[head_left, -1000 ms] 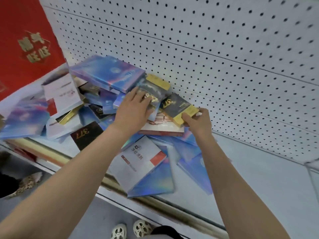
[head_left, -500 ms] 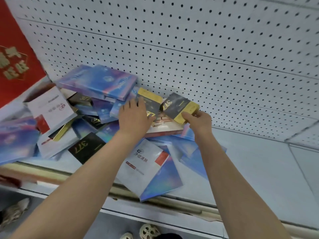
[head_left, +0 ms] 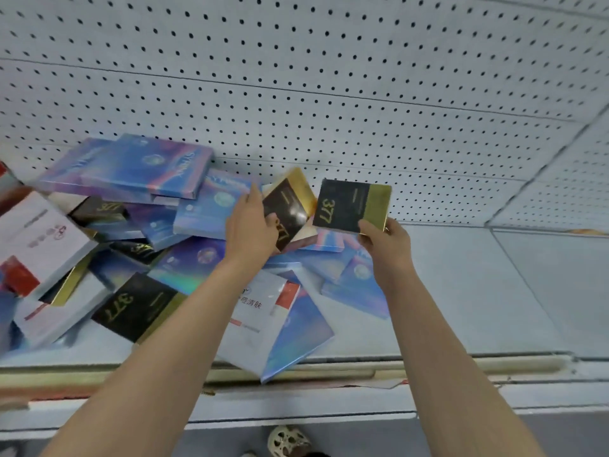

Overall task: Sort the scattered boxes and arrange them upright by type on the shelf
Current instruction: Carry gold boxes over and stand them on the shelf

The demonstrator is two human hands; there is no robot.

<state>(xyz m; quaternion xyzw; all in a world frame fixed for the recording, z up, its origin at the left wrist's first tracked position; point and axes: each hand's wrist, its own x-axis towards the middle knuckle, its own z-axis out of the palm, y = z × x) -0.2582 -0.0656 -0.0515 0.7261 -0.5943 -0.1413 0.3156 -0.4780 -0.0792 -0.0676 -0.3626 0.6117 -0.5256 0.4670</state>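
Right hand (head_left: 384,240): grips a black-and-gold "377" box (head_left: 351,206) by its lower right corner, thumb on the front face, fingers curled behind; the box sticks up from the fingers toward 11 o'clock, face to the camera, gold band at its right edge, lifted off the heap in front of the pegboard
Left hand (head_left: 252,225): grips a second black-and-gold box (head_left: 286,209); thumb pressed on its dark face, fingers behind its left edge; the box tilts away from the palm toward 2 o'clock, gold end uppermost, its lower part hidden by the hand
Two held boxes: just beside each other, a narrow gap between them, the right-hand one at 3 o'clock of the left-hand one
Heap (head_left: 138,232): boxes lying flat and overlapping on the shelf (head_left: 478,308), spreading from 9 o'clock of the left hand down to 6 o'clock
Blue iridescent box (head_left: 145,166): topmost at the back, at 10 o'clock of the left hand, near the wall
Third "377" box (head_left: 136,306): flat near the shelf front, at 8 o'clock of the left hand, beside the left forearm
White box with red patch (head_left: 263,311): flat between the two forearms, partly under the left one, overhanging the shelf front with a blue box beneath it
White box (head_left: 36,239): at the far left, tilted on the heap
Pegboard (head_left: 329,94): white, perforated, behind the shelf
Shelf right part: bare at 3 o'clock of the right hand
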